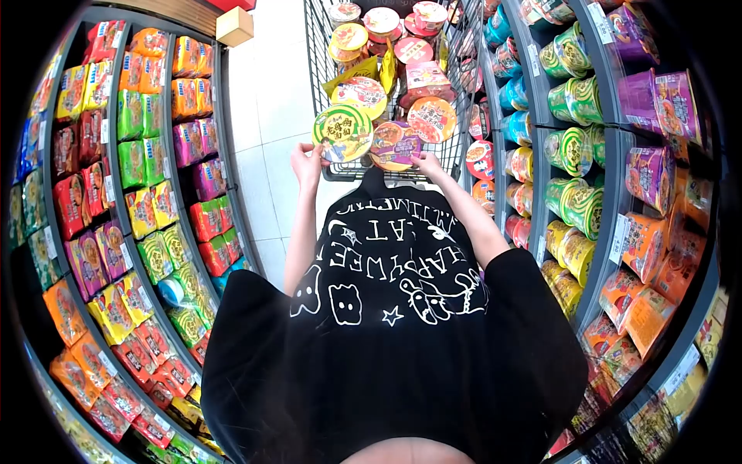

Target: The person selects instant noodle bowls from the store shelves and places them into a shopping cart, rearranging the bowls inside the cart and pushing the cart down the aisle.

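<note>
My left hand [308,162] pinches the left edge of a green and yellow instant noodle bowl [342,133], its lid facing me. My right hand [427,164] is closed at the right edge of a purple instant noodle bowl [394,145]. Both bowls are side by side at the near end of the black wire shopping cart [456,164]. Just beyond them are a yellow-lidded noodle bowl [360,96] and an orange-lidded one [432,120]. Farther back, several more bowls and some yellow packets [348,77] fill the cart.
Shelves of bagged noodles [141,114] line the left side. On the right, shelves hold stacked noodle bowls [574,152] and larger bags [648,179]. Pale floor tiles [267,166] show left of the cart. A yellow box [234,28] juts out at the upper left.
</note>
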